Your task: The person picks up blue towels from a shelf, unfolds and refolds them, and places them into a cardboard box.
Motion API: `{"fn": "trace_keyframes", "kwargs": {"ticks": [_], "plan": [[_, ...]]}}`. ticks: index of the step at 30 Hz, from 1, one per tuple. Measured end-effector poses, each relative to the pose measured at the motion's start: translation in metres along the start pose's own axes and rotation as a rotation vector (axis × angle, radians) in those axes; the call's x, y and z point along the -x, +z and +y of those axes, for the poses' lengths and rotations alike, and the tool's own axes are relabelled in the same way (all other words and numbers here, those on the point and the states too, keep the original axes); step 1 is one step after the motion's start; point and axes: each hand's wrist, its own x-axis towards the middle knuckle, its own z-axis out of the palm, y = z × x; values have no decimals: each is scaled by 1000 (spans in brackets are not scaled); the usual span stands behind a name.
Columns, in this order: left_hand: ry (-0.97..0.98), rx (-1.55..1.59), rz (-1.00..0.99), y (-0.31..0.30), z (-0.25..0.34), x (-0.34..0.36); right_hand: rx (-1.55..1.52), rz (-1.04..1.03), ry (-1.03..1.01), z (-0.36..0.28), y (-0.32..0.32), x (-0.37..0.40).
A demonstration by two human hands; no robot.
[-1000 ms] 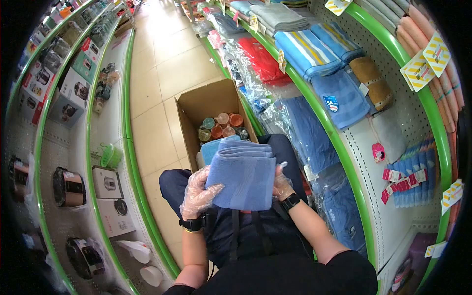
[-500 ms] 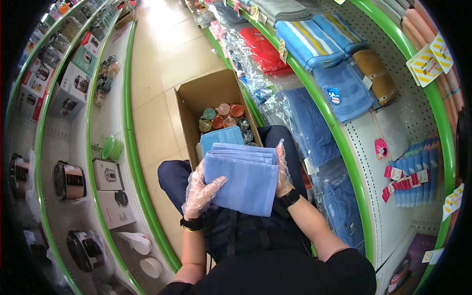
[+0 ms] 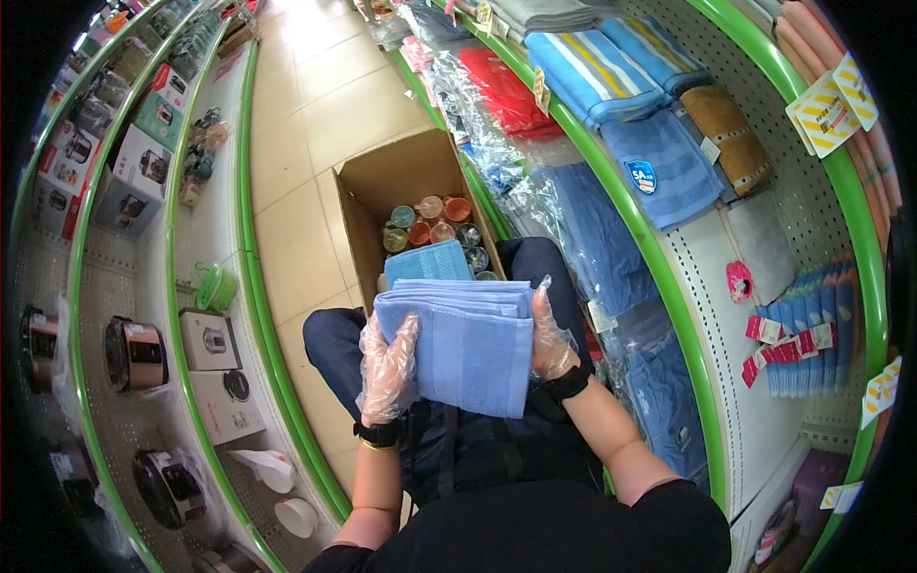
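A folded blue towel (image 3: pixel 468 353) is held up in front of me, its stacked layers showing along the top edge. My left hand (image 3: pixel 387 368), in a clear plastic glove, grips its left side with the thumb on the front face. At the right edge my right hand (image 3: pixel 554 339), also gloved, holds the towel; its fingers are partly hidden behind the cloth. Just beyond stands an open cardboard box (image 3: pixel 353 224) between my knees. Inside it lie a lighter blue towel (image 3: pixel 430 260) and several coloured glass cups (image 3: pixel 430 207).
Right-hand shelves with green edges (image 3: pixel 659 253) carry striped towels (image 3: pixel 597 76), a brown towel (image 3: pixel 726 143) and bagged blue clothing (image 3: pixel 602 244). On the left shelves are rice cookers (image 3: pixel 134 351), boxed appliances (image 3: pixel 208 339) and a green basket (image 3: pixel 218 286). Tiled floor (image 3: pixel 296 234) runs along the aisle.
The towel has shifted slightly left in my hands. My left thumb has moved from lying across its front to pointing up near its left edge.
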Motion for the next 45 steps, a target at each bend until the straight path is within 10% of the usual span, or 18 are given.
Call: {"fn": "trace_keyframes", "kwargs": {"ticks": [8,14,19,29,45], "plan": [[63,-96,90,0,-4,2,567,-370,-166,-18,8,15],[81,-117,146,-8,-9,4,981,-131,-203,-27,28,19],[865,-1001,236,1,22,12,874,-137,-166,-45,49,27],[778,-1168,-384,11,45,13,765,-176,-52,-38,42,31],[683,-982,-430,5,25,2,812,-280,-15,-20,41,26]]}}
